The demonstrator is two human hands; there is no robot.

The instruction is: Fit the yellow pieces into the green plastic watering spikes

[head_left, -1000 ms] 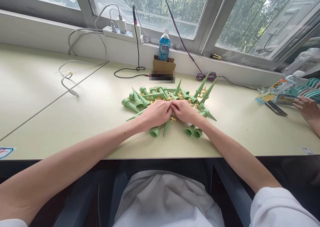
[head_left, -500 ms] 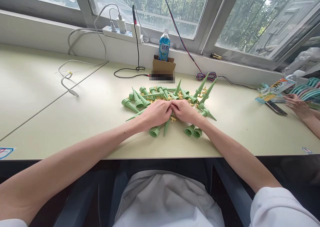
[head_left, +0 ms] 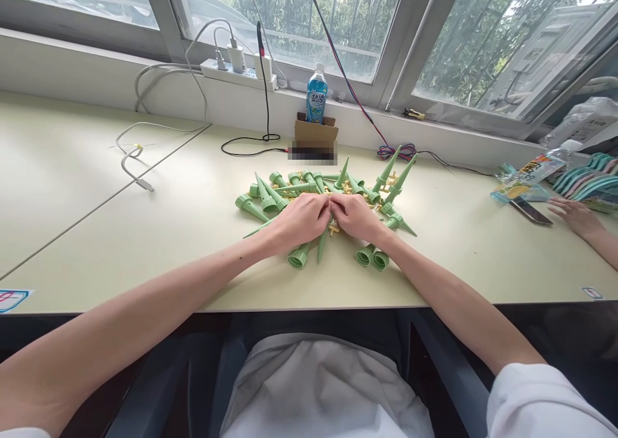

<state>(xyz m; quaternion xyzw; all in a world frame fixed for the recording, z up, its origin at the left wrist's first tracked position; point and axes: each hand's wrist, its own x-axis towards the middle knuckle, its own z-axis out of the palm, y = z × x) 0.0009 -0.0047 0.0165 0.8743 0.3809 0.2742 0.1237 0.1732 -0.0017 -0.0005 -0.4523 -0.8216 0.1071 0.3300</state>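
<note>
My left hand (head_left: 308,216) and my right hand (head_left: 354,215) meet knuckle to knuckle over a pile of green plastic spikes. Fingers of both hands are curled in and closed; whatever lies between them is hidden. Around them lie several hollow green cone-shaped spikes (head_left: 265,196) with ribbed caps. Small yellow T-shaped pieces (head_left: 333,230) are scattered among the spikes. Nearer to me, a green spike with an open threaded cap (head_left: 298,257) rests below my left hand. Two more open caps (head_left: 380,260) face me beneath my right wrist.
Behind the pile, a blue bottle (head_left: 317,96) stands in a small cardboard box (head_left: 315,131). Cables run from a power strip (head_left: 236,74) on the sill. At the right are a phone (head_left: 531,211), a drink bottle (head_left: 535,171) and another person's hand (head_left: 577,218).
My hands stay pressed together over the pile. The whole view has shifted slightly. At the right, the other person's hand has lowered toward the table.
</note>
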